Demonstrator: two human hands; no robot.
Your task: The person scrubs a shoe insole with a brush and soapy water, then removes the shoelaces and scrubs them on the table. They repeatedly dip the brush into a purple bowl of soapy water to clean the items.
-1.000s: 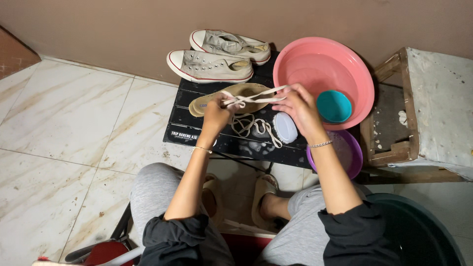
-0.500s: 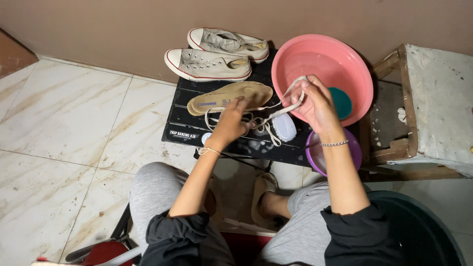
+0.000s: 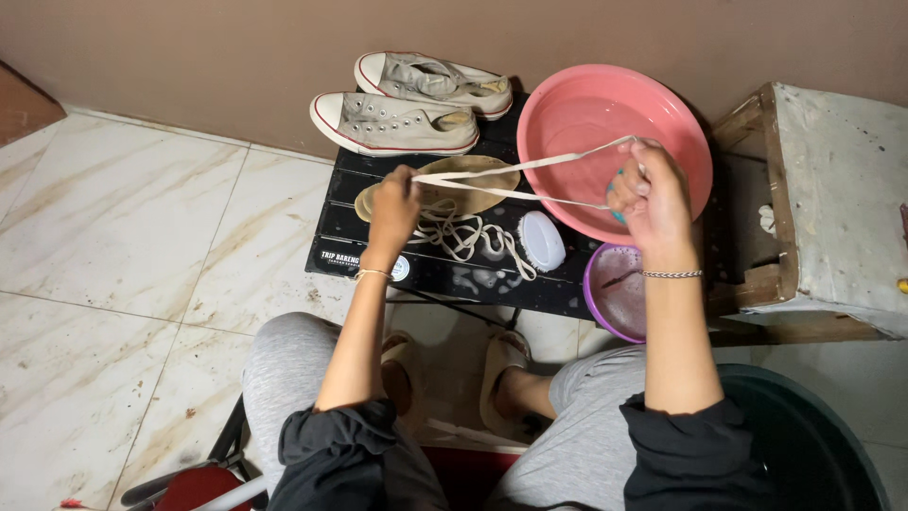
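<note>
Left hand [image 3: 392,210]: closed on one end of a white shoelace [image 3: 515,170], center of the frame.
Right hand [image 3: 653,194]: grips the other end, over the pink basin [image 3: 577,114], upper right.
Shoelace: stretched between the hands, above the beige insole [image 3: 473,189].
Desk [image 3: 454,274]: black; a second lace [image 3: 463,232], a white brush [image 3: 542,240].
Sneakers [image 3: 397,123]: upper center, by the wall.

I sit at home on a marble-tiled floor [image 3: 113,237], washing gear on a low black table [image 3: 445,274] against the brown wall [image 3: 236,47].
</note>
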